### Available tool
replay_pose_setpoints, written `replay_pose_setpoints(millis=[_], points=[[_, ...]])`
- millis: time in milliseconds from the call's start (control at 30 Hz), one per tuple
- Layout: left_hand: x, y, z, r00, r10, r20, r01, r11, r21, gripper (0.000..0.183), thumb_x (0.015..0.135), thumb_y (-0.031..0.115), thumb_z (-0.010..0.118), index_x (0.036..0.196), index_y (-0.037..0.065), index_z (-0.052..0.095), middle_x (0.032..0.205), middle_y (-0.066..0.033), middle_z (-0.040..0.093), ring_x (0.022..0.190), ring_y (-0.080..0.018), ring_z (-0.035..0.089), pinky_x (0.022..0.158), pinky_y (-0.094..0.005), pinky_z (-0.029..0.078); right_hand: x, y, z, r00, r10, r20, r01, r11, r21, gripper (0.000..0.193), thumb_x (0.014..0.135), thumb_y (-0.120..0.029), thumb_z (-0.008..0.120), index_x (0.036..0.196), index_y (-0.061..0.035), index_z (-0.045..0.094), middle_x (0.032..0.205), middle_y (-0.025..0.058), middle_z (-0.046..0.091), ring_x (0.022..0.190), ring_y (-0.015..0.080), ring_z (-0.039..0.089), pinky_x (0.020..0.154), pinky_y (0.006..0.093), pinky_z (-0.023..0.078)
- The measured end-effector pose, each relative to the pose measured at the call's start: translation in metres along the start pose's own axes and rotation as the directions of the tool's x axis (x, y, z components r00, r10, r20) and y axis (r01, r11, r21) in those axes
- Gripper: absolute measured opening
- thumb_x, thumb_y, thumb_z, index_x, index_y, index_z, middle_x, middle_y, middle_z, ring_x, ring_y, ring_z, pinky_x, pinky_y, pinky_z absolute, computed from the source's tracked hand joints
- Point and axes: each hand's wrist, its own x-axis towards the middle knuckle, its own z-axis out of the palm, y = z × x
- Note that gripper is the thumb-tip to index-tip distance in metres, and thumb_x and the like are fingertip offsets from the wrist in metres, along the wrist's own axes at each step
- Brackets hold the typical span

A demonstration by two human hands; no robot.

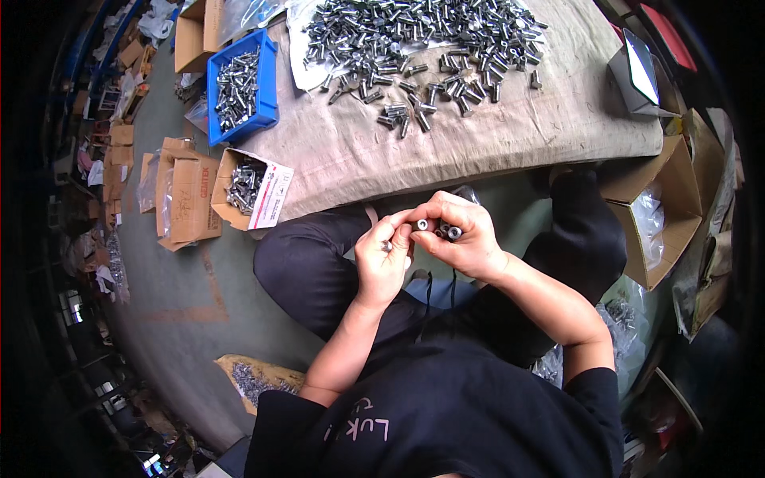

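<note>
Both hands meet above my lap, in front of the cloth-covered table. My left hand (pixel 379 263) is closed, and the shiny end of a metal bolt (pixel 387 246) shows between its fingers. At the fingertips where the hands touch, another bolt (pixel 421 225) points its round, hollow-looking end upward. My right hand (pixel 468 237) is curled round a few more bolts, one with a ringed end (pixel 454 233) showing. The fingers hide most of their lengths. A large heap of similar metal bolts (pixel 414 32) lies across the far part of the table.
A blue bin (pixel 273 84) and an open carton (pixel 271 199), both holding metal parts, stand along the table's left side. Another carton (pixel 195 199) is farther left. On the right are a carton with clear plastic (pixel 677 179) and a tablet-like screen (pixel 640 68).
</note>
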Motion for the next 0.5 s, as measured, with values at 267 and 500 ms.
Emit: replay_pose_setpoints(millis=[267, 500], points=[[-0.001, 0.008, -0.003, 0.977, 0.208, -0.034, -0.182, 0.914, 0.361, 0.03, 0.081, -0.002, 0.053, 0.111, 0.0, 0.053, 0.088, -0.0079, 0.059, 0.057, -0.0093, 0.048, 0.052, -0.0209, 0.041, -0.003, 0.004, -0.001, 0.981, 0.191, 0.044, -0.196, 0.956, 0.219, 0.013, 0.069, -0.005, 0.071, 0.077, -0.0025, 0.061, 0.073, 0.0018, 0.055, 0.066, 0.0082, 0.049, 0.058, 0.022, 0.04], [0.003, 0.014, -0.008, 0.938, 0.339, 0.067, -0.314, 0.757, 0.573, 0.066, 0.07, -0.014, 0.049, 0.131, 0.0, 0.029, 0.113, -0.016, 0.053, 0.061, -0.0124, 0.049, 0.058, -0.0234, 0.044, -0.006, -0.001, 0.003, 0.976, 0.154, 0.152, -0.186, 0.956, 0.226, 0.016, 0.069, -0.007, 0.071, 0.074, -0.0023, 0.057, 0.074, 0.0017, 0.055, 0.065, 0.0082, 0.048, 0.058, 0.0224, 0.039]])
